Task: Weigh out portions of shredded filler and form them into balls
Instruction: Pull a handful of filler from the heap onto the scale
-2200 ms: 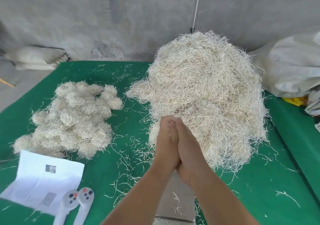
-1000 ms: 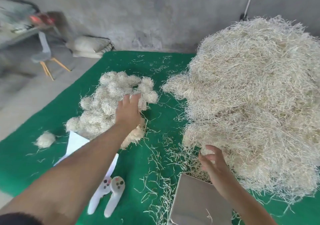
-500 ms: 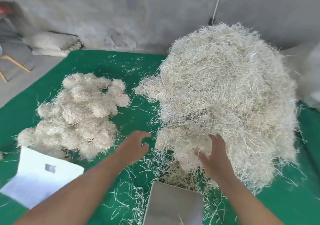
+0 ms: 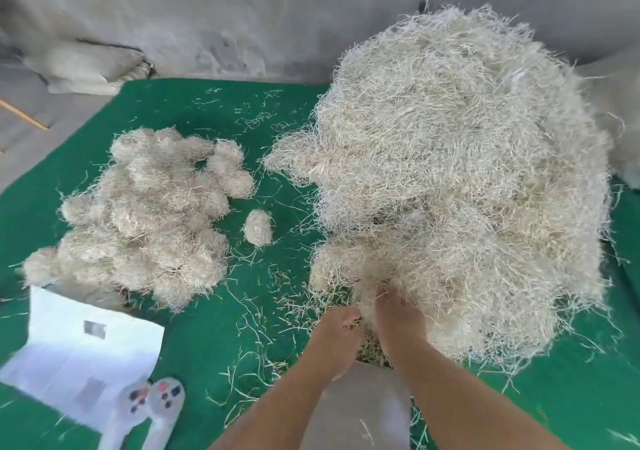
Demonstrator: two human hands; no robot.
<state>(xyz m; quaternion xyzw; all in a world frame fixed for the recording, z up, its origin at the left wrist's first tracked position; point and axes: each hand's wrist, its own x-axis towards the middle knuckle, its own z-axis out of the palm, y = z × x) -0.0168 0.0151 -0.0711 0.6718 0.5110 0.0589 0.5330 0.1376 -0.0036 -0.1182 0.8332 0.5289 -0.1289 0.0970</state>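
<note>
A big mound of pale shredded filler (image 4: 457, 172) fills the right half of the green mat (image 4: 221, 318). At its near edge my left hand (image 4: 337, 342) and my right hand (image 4: 398, 328) dig side by side into the strands, fingers buried and gripping a tuft. Just below the hands lies the metal scale pan (image 4: 356, 411), partly hidden by my forearms. A heap of several finished balls (image 4: 145, 214) sits at the left, and one small ball (image 4: 258, 227) lies apart between the heap and the mound.
A white paper sheet (image 4: 79, 356) and two white hand controllers (image 4: 152, 411) lie at the front left. Loose strands litter the mat. A grey concrete wall stands behind, with a sack (image 4: 86, 65) on the floor at the back left.
My left hand has come back from the ball heap to the mound's near edge, leaving a ball beside the heap. Both hands now dig into the filler together.
</note>
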